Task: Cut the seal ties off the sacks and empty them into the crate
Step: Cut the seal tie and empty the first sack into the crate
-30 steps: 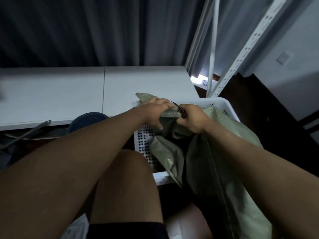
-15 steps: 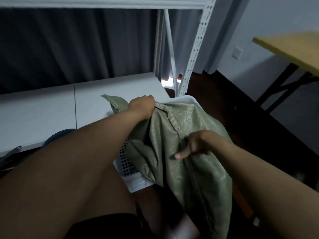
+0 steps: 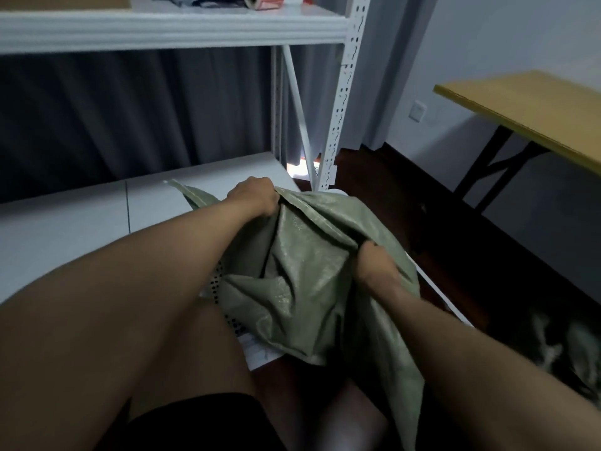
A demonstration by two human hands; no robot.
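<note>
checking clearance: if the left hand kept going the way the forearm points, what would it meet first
Probably the white rack post, beyond the left hand that grips the sack; depth is unclear, so it might pass beside it.

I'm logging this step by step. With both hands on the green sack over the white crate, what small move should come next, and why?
Probably lift the lower part of the sack so it tips toward the crate. The left hand grips the top edge and the right hand grips a fold lower down, with the sack draped over the crate. No tie or cutter is visible, and no contents either.
</note>
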